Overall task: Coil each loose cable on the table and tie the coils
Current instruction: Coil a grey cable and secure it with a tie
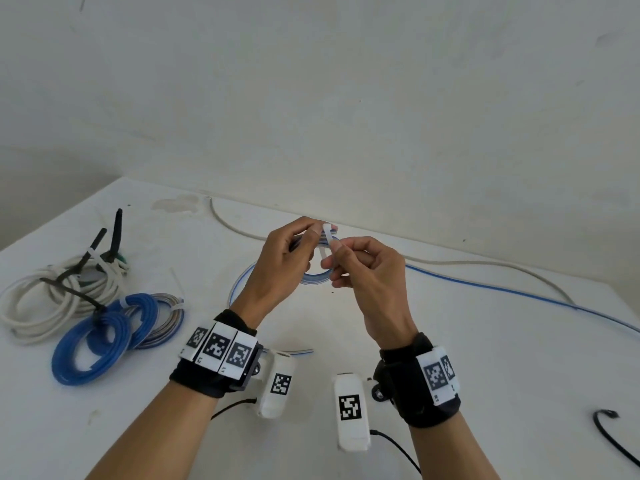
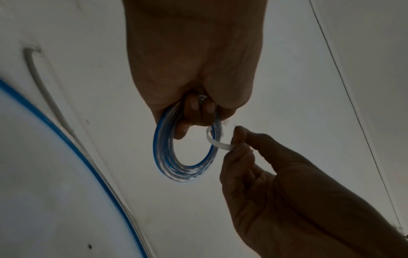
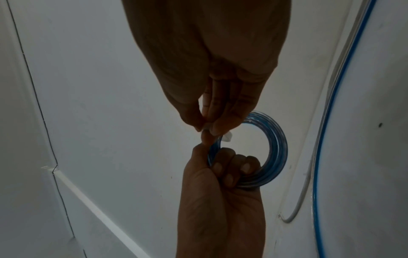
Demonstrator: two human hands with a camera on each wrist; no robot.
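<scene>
My left hand (image 1: pixel 294 251) grips a small coil of blue-and-clear cable (image 2: pixel 176 164) above the middle of the table, fingers curled through its ring. The same coil (image 3: pixel 276 148) hangs beyond my fingers in the right wrist view. A white zip tie (image 1: pixel 327 242) loops around one side of the coil. My right hand (image 1: pixel 349 268) pinches this tie (image 2: pixel 218 144) between thumb and fingers, close against the left hand. The coil's loose tail, a blue-and-clear cable (image 1: pixel 502 289), trails off to the right across the table.
At the left lie tied coils: a white cable coil (image 1: pixel 45 303) with black ties, two blue coils (image 1: pixel 100 344) and a blue-and-clear coil (image 1: pixel 166 320). A loose white cable (image 1: pixel 485 263) runs along the back edge. A black cable end (image 1: pixel 609 431) lies at the right. A spare tie (image 1: pixel 176 282) lies nearby.
</scene>
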